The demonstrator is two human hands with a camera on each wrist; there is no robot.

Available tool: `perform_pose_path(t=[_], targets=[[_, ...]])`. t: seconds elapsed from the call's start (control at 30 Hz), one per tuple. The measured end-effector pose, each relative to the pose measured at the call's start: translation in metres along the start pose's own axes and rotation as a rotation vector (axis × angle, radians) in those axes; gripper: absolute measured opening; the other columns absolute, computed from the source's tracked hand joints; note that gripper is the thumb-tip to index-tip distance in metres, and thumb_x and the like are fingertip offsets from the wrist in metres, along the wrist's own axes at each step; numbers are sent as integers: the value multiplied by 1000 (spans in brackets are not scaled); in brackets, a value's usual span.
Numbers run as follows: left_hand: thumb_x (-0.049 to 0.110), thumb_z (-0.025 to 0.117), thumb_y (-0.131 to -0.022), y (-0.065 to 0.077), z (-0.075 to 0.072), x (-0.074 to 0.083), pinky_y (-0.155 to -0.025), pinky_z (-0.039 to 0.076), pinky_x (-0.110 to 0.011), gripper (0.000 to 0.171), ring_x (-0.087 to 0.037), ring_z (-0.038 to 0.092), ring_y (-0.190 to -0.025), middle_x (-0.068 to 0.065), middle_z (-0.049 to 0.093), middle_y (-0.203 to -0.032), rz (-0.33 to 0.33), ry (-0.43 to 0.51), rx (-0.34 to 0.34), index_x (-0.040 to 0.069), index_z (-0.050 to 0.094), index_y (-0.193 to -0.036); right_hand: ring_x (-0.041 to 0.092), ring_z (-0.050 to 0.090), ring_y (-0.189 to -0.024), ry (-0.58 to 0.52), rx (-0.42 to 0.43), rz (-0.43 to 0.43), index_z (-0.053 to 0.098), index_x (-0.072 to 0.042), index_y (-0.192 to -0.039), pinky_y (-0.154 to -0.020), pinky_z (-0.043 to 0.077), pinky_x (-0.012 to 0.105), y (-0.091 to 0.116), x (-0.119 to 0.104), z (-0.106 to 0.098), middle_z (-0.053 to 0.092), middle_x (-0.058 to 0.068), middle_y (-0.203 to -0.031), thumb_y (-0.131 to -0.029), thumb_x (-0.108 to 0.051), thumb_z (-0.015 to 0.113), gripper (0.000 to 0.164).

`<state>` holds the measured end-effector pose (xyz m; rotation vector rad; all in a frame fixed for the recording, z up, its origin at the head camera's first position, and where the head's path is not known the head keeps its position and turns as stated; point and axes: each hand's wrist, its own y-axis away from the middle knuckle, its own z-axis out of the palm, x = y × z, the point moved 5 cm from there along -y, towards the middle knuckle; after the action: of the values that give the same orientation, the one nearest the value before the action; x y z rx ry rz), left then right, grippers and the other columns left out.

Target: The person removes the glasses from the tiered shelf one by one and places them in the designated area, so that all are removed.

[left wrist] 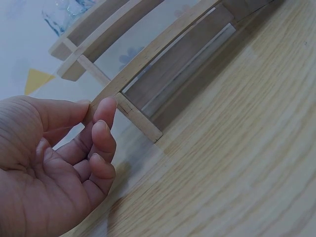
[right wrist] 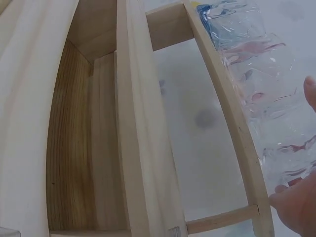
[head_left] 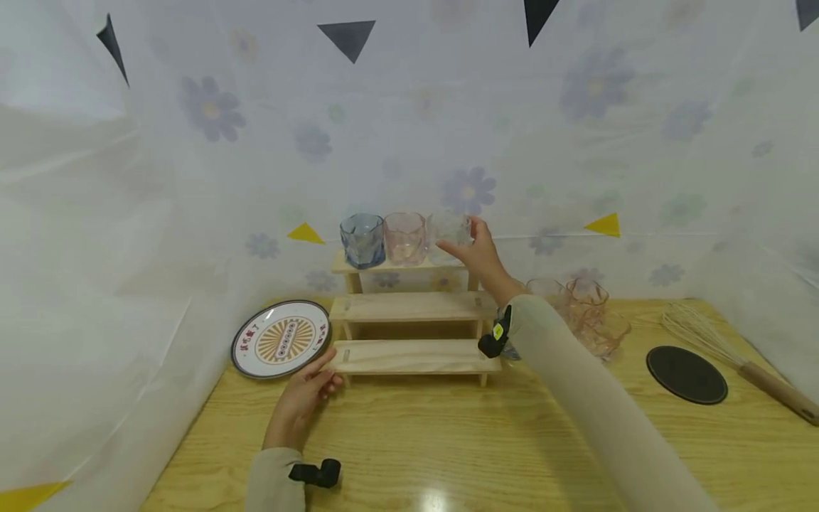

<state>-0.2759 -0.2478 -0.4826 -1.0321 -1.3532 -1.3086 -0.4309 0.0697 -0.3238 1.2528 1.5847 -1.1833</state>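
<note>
A three-step wooden shelf (head_left: 409,307) stands against the back cloth. On its top step, a blue glass (head_left: 362,242), a pink glass (head_left: 405,240) and a clear glass (head_left: 444,231) form a row from left to right. My right hand (head_left: 481,254) holds the clear glass around its right side, thumb at the front, at the right end of that step. Low at the left, my left hand (head_left: 302,400) pinches the end of the bottom step (left wrist: 143,58) between thumb and index finger; its other fingers curl under the board.
A white plate (head_left: 313,313) with a printed pattern leans left of the shelf. Right of it, partly behind my right arm, are several pinkish and clear glasses (head_left: 601,331). Farther right lie a dark round mat (head_left: 687,375) and a wooden-handled whisk (head_left: 771,384).
</note>
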Motion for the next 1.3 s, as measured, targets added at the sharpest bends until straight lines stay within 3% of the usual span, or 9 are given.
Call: perform_pose_path(t=[0.23, 0.73, 1.0, 1.3], targets=[[5, 49, -98, 4, 2, 3, -55, 39, -17, 47, -4, 51, -60, 6, 65, -68, -10, 11, -9, 6, 39, -143, 27, 30, -134, -18, 50, 14, 17, -17, -149, -105, 31, 47, -5, -2, 8, 35, 8, -140, -79, -45, 74, 95], [3, 48, -97, 0, 6, 2, -53, 39, -17, 46, -4, 51, -58, 7, 64, -66, -8, 7, -10, 5, 40, -143, 25, 36, -131, -38, 171, -28, 26, -12, -147, -106, 32, 43, 1, -6, 5, 42, 7, -138, -78, -48, 74, 90], [4, 49, -97, 2, 8, 3, -53, 39, -17, 46, -4, 51, -58, 6, 64, -66, -13, 7, -10, 4, 40, -143, 24, 36, -132, -44, 163, -44, 29, -16, -148, -104, 35, 42, 5, -4, 0, 43, 6, -139, -77, -49, 74, 91], [4, 49, -97, 0, 7, 0, -54, 39, -16, 47, -4, 51, -58, 5, 65, -67, -12, 23, -16, 4, 40, -143, 23, 33, -134, -36, 133, -82, 33, -18, -147, -105, 32, 47, 19, -1, -18, 46, 5, -137, -75, -52, 74, 90]])
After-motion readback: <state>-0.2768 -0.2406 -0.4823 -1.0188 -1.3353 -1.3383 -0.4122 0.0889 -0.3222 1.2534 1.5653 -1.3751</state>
